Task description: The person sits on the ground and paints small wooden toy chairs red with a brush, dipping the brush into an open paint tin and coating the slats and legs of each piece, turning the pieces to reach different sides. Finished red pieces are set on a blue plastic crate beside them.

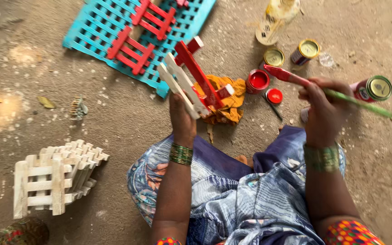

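Left hand point(182, 119) clamped on the half-red fence piece point(191, 81) above the floor, right hand point(324, 109) closed around the brush point(291, 78): steady, reload from the open red tin point(257, 81), stroke along each slat.

Floor workshop: paint tins point(307, 51), unpainted fence pieces point(55, 181).

small wooden fence piece point(191, 81) - half red, half bare, tilted | paintbrush point(291, 78) - red-tipped, green handle
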{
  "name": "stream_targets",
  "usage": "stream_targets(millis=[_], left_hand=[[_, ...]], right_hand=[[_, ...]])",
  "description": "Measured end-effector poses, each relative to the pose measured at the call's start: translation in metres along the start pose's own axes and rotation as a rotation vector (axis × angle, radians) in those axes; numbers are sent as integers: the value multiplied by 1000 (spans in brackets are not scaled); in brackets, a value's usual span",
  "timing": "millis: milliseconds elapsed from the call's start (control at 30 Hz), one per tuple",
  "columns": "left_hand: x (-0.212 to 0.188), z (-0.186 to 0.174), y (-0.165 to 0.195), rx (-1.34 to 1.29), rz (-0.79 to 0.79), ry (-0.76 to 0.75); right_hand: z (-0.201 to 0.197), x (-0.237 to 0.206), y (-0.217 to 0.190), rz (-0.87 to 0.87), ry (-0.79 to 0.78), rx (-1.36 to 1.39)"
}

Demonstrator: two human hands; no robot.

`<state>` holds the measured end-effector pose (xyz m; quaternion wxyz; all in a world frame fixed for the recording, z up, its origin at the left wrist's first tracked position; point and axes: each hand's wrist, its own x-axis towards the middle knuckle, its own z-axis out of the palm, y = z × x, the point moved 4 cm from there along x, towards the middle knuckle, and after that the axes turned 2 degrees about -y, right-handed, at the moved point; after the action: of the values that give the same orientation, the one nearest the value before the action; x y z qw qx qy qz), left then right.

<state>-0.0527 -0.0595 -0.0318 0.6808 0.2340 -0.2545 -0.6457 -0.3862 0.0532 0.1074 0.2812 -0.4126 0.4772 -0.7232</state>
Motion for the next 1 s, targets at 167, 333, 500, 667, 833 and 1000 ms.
stream_targets(millis=[167,333,500,667,833,1000], left_hand=[[-16,23,10,-13,-13,-158],[-22,39,21,-31,-24,-299],[-27,39,17,-64,-90,-282],[-28,34,16,-29,-70,-314],[-25,27,9,18,-53,-289],[-23,15,2,17,-68,-286]], right_hand=[[48,-49,-69,-88,-210,169],[97,-75,-91,-380,-354,-198],[123,-86,-99,-605,-397,-447],[134,-81,-94,-620,-447,-503],[138,-79,-88,-596,-508,-520],[129,-77,-94,-579,-443,-571]])
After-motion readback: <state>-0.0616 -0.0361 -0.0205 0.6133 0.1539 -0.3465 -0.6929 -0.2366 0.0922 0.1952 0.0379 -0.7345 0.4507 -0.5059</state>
